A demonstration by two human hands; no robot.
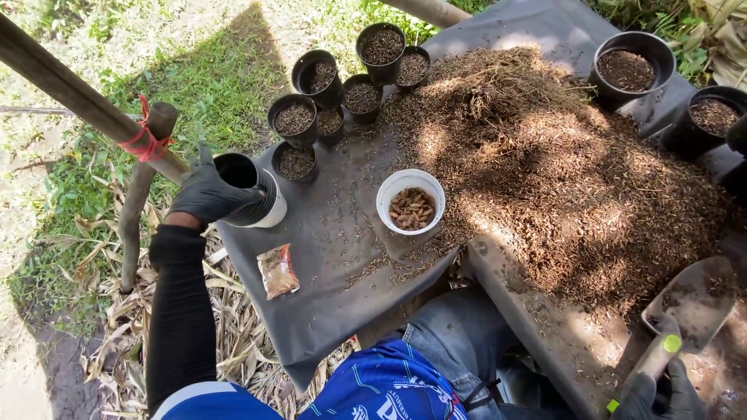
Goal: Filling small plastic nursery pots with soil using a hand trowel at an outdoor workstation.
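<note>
left grip: the left hand (208, 193), in a black glove, is closed around a stack of empty black pots (247, 189), with a white one outermost at the base end.
right grip: the right hand (661, 393), also gloved in black, is wrapped around the handle of a garden trowel (685, 311) at the lower right corner of the view.
pot axis: the stack lies nearly on its side, long axis running from upper left to lower right, open mouth turned up and to the left toward the grass.
trowel axis: handle low near the hand, blade pointing up and to the right, hollow face up, over the edge of the brown heap.
where: the stack is held at the left edge of the tabletop (334, 233); the trowel is at the far right, well apart from it.
surface: the tabletop is covered by a dark grey sheet; a large heap of brown husky potting mix (545, 163) fills its right half.
nearby: a white bowl of brown pellets (411, 201) sits mid-sheet, a small orange packet (278, 271) lies near the front edge, and filled black pots (342, 85) cluster at the back left.
setting: outdoors, sunlit grass and dry leaves, a wooden pole (78, 97) tied with red cord on the left.
</note>
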